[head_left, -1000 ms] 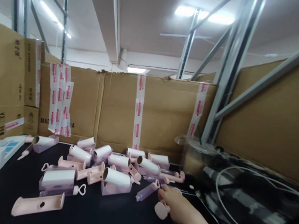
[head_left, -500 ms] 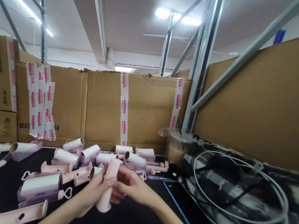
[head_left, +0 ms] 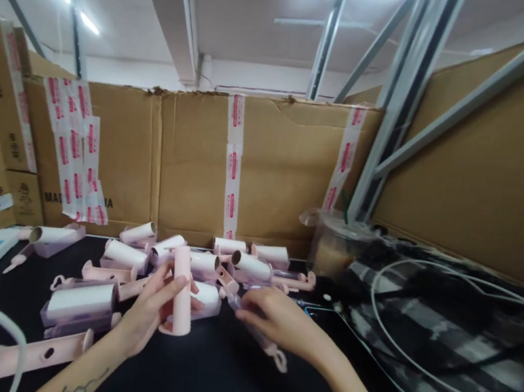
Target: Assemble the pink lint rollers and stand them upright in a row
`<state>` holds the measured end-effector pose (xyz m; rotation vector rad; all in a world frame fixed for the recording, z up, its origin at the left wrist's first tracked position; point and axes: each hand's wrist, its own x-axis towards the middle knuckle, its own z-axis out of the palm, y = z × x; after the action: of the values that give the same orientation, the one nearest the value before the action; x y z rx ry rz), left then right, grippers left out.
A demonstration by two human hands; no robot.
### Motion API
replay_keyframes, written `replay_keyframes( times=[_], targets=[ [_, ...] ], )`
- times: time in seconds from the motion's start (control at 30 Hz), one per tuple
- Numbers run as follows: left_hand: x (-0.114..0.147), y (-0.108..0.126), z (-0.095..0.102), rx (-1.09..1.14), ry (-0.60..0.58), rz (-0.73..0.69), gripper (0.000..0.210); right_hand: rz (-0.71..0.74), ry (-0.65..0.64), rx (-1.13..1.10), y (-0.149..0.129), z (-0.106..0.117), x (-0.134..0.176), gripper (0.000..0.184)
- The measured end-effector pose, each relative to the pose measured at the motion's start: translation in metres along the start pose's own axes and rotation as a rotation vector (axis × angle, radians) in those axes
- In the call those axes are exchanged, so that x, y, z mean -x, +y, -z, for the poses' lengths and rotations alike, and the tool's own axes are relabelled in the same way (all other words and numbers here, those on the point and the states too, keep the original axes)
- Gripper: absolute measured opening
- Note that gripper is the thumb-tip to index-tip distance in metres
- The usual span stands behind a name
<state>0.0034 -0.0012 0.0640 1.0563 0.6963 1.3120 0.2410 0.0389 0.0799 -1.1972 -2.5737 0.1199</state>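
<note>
My left hand (head_left: 152, 308) is closed around a pale pink plastic holder (head_left: 181, 308) with a tall rounded body and a flared foot. The holder stands nearly upright above the black tabletop. To its right, my right hand (head_left: 280, 318) has its fingers curled over a translucent purple plastic piece (head_left: 262, 338). A small pink loop sticks out of that piece toward the front. The fingers partly hide their grip on it. Behind the left hand lies a white roll (head_left: 206, 294) in a clear purple case, partly covered by the fingers.
Several white rolls in purple cases, such as this roll (head_left: 81, 301), lie at the left and back. A loose pink bracket (head_left: 38, 354) rests front left, near a white cable. On the right are a phone (head_left: 363, 371), a drink cup (head_left: 333, 250) and coiled cable (head_left: 373, 293).
My right hand has left the pink holder and moved right onto the purple piece, whose loop end now lies nearer the front. My left hand keeps the holder. The camera view has shifted.
</note>
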Motion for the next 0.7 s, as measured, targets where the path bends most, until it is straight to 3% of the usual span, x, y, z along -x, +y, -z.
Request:
replay_keyframes(
  times=[0.1,0.17,0.23,0.3,0.37,0.5,0.7],
  targets=[
    [0.0,-0.01,0.003,-0.03,-0.034,0.008,0.029,0.015,0.118,-0.325,-0.025,0.004,0.006,0.03],
    [-0.001,-0.018,0.004,-0.019,-0.125,0.05,0.026,0.013,0.084,-0.519,-0.042,-0.001,0.009,0.031],
    [0.0,-0.025,0.004,-0.054,-0.184,0.126,0.038,0.032,0.011,-0.567,-0.052,-0.01,0.009,0.031],
    [0.0,-0.029,0.003,-0.116,-0.165,0.179,0.052,0.075,0.048,-0.456,-0.056,-0.019,0.006,0.029],
    [-0.001,-0.031,0.002,-0.161,-0.108,0.181,0.058,0.106,0.174,-0.264,-0.053,-0.026,0.003,0.025],
    [-0.003,-0.032,0.002,-0.204,-0.036,0.154,0.058,0.148,0.331,0.059,-0.044,-0.033,-0.002,0.024],
    [-0.006,-0.041,0.003,-0.252,0.046,0.099,0.055,0.346,0.53,0.363,-0.044,-0.036,0.001,0.022]
  ],
)
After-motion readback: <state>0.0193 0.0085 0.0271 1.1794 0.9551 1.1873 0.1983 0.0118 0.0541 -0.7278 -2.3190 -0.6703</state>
